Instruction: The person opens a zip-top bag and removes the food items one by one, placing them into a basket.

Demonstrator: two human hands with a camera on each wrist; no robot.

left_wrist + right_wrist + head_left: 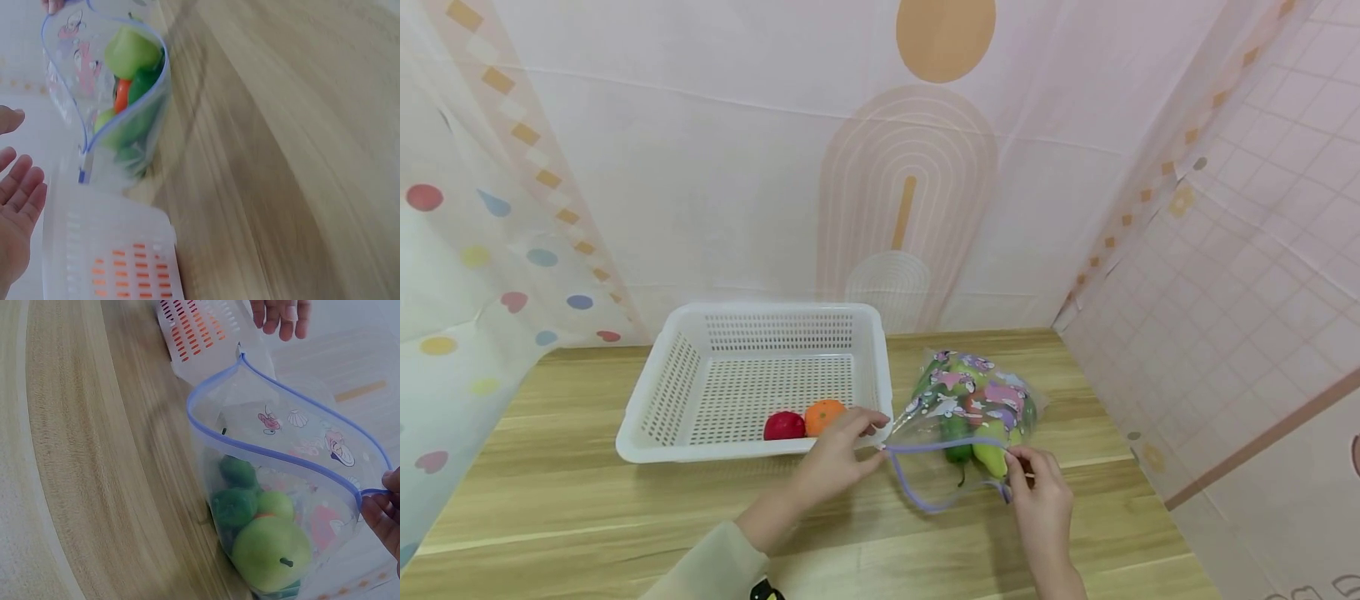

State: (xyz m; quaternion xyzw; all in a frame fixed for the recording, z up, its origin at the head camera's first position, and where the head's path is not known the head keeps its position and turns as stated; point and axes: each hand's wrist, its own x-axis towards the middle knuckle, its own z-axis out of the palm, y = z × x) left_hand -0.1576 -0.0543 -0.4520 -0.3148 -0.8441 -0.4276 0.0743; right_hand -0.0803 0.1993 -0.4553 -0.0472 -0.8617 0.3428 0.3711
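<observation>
A clear zip bag (951, 383) printed with pink and purple figures lies on the table, its purple-edged mouth gaping. Inside it are a yellow-green pear (272, 553), a green pepper (957, 433) and several other green and red pieces. My right hand (1042, 496) pinches the right corner of the bag's mouth. Beside the opposite corner, where a slider (82, 169) sits, my left hand (842, 454) hovers over the basket's near right corner. In the left wrist view its fingers (24, 194) are spread loosely, apart from the bag, holding nothing.
Left of the bag stands a white perforated basket (655, 452). A red fruit (785, 426) and an orange (823, 414) lie along its near side. Patterned cloth (737, 192) hangs behind the wooden table (572, 517) and at both sides.
</observation>
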